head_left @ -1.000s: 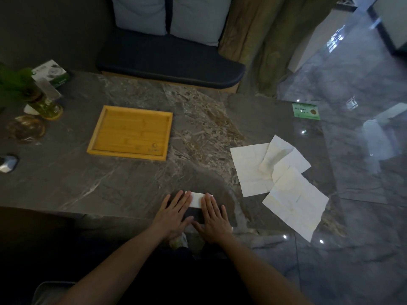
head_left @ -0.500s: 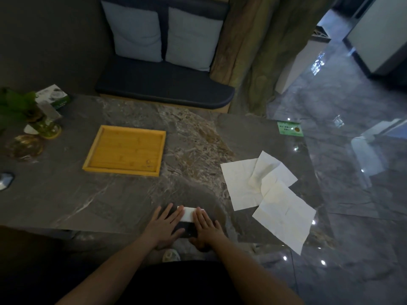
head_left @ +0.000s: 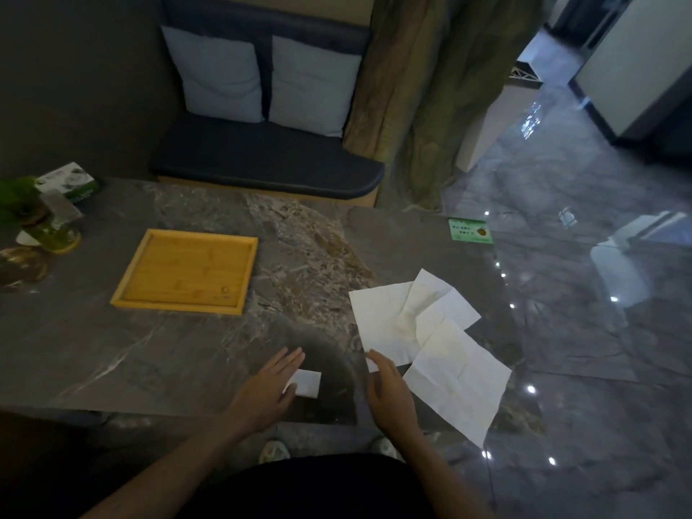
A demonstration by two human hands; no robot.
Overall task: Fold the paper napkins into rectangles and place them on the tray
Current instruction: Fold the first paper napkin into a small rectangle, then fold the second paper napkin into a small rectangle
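Observation:
A small folded white napkin [head_left: 309, 383] lies near the front edge of the dark marble table [head_left: 157, 350]. My left hand [head_left: 267, 391] rests flat on its left part, fingers apart. My right hand [head_left: 387, 387] hovers to the right of it, fingers loosely spread, its fingertips at the near corner of the unfolded napkins [head_left: 423, 331]. These white sheets lie overlapping on the right side of the table. The bamboo tray [head_left: 142, 282] sits at the middle left with nothing in it.
A plant in a glass jar [head_left: 41, 222], a tissue box [head_left: 71, 179] and a round brass dish [head_left: 18, 267] stand at the table's far left. A green card [head_left: 470, 230] lies at the far right corner. A cushioned bench [head_left: 262, 159] is behind the table.
My right hand has lifted off the folded napkin and moved right toward the unfolded sheets. My left hand stays on the folded napkin. The camera has tilted up.

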